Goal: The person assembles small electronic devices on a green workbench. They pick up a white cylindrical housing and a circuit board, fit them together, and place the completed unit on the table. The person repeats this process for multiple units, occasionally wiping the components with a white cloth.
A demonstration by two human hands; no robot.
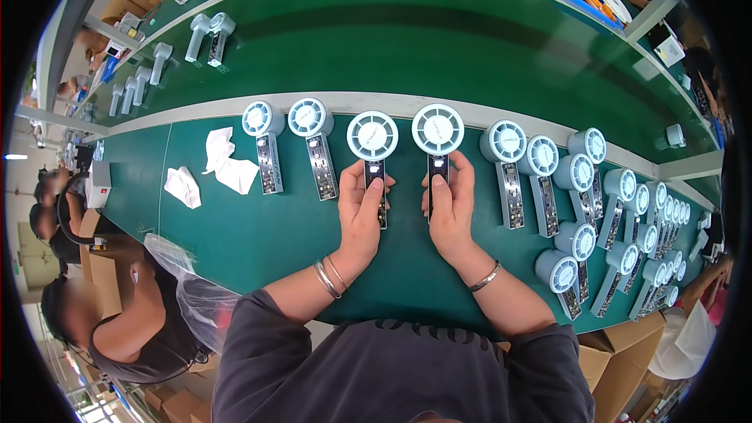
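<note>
Each of my hands grips one handheld fan with a pale blue round head and an opened handle whose dark circuit board shows. My left hand is closed round the handle of the left fan, thumb on the board. In the same way my right hand holds the right fan, its thumb pressed on the handle. The two heads are side by side, apart, near the bench's back rail. To the left lie two similar fans. Several more fans lie in rows on the right.
Crumpled white cloths lie on the green bench to the left. Beyond the grey rail is a green conveyor belt carrying several fans at its left. A blue tray stands far right. A co-worker sits left; cardboard boxes stand lower right.
</note>
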